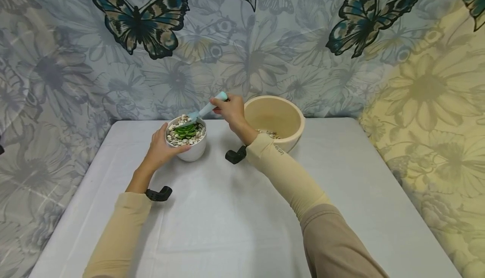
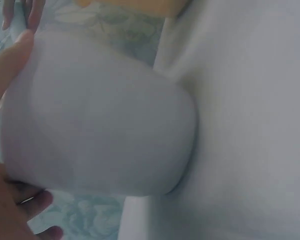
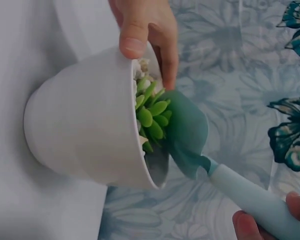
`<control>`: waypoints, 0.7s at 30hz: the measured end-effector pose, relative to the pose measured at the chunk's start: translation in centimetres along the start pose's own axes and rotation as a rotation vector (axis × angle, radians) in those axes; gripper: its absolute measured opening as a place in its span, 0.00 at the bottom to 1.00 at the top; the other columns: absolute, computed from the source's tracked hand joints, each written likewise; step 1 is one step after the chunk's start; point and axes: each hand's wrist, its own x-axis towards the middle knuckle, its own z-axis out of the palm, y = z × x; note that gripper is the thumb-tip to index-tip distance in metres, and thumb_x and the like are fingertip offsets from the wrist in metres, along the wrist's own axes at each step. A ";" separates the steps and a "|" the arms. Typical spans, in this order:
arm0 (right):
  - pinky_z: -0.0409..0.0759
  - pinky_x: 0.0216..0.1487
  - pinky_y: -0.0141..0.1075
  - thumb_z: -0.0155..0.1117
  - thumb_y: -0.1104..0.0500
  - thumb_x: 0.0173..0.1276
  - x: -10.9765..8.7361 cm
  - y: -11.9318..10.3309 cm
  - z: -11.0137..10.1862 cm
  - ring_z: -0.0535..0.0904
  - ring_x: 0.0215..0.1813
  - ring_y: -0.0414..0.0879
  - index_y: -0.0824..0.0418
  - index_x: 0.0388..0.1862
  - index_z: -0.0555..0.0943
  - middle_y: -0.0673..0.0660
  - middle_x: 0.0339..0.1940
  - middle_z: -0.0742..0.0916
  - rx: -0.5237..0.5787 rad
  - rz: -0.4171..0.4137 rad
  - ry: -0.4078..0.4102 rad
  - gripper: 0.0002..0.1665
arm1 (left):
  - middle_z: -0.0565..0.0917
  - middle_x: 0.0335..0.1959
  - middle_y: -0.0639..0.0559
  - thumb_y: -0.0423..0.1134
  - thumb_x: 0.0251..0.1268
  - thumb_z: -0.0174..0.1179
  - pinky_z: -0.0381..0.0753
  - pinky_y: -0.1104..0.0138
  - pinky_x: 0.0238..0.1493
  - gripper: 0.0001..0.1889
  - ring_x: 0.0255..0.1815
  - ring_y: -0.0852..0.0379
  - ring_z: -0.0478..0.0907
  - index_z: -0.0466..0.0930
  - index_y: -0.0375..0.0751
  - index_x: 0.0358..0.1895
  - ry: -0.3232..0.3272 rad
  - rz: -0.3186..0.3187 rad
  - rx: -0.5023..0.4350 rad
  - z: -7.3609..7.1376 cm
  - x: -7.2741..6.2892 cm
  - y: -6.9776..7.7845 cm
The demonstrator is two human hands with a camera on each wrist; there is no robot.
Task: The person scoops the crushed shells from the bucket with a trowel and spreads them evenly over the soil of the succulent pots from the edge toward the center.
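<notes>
A small white flower pot (image 1: 193, 153) stands near the back of the table, filled with pale pebbles (image 1: 177, 141) around a green succulent (image 1: 185, 132). My left hand (image 1: 157, 151) grips this pot at its rim, the thumb on the near side and the fingers round the left side. In my right hand (image 1: 234, 113) is the handle of a light-blue garden trowel (image 1: 207, 109). Its blade (image 3: 189, 127) is over the pot's mouth, close beside the succulent's leaves in the right wrist view; whether it touches them I cannot tell.
A large cream pot (image 1: 291, 129) stands to the right, behind my right wrist, with some pebbles (image 1: 270, 134) inside. White cloth covers the table (image 1: 212, 219). Directly behind its back edge hangs a butterfly-patterned curtain (image 1: 257, 59). Black wrist cameras stick out beneath both wrists.
</notes>
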 end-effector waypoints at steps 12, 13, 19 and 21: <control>0.86 0.43 0.34 0.69 0.60 0.65 -0.4 0.0 0.6 0.88 0.46 0.54 0.70 0.47 0.82 0.65 0.46 0.88 -0.040 -0.005 0.008 0.16 | 0.41 0.79 0.34 0.61 0.50 0.71 0.51 0.34 0.72 0.65 0.79 0.33 0.42 0.32 0.43 0.79 -0.014 -0.006 -0.088 0.0 0.6 -0.6; 0.86 0.43 0.33 0.68 0.60 0.65 -0.5 0.1 0.7 0.88 0.45 0.54 0.70 0.48 0.82 0.66 0.46 0.88 -0.045 -0.017 0.006 0.16 | 0.41 0.79 0.34 0.61 0.49 0.71 0.52 0.34 0.71 0.65 0.79 0.33 0.42 0.32 0.42 0.79 0.007 -0.008 -0.086 0.2 0.5 -0.6; 0.86 0.41 0.31 0.68 0.58 0.66 -0.7 0.2 1.0 0.87 0.42 0.54 0.70 0.46 0.83 0.65 0.44 0.88 -0.091 -0.070 -0.006 0.16 | 0.47 0.78 0.32 0.65 0.47 0.70 0.54 0.35 0.71 0.65 0.77 0.32 0.46 0.37 0.38 0.79 0.124 -0.017 -0.011 1.2 0.0 0.2; 0.86 0.40 0.30 0.69 0.58 0.65 -0.8 0.1 1.0 0.87 0.42 0.54 0.69 0.45 0.83 0.65 0.43 0.88 -0.106 -0.068 -0.002 0.15 | 0.49 0.77 0.31 0.65 0.48 0.70 0.50 0.36 0.72 0.65 0.77 0.32 0.46 0.38 0.37 0.79 0.131 -0.017 0.022 1.3 -0.2 0.4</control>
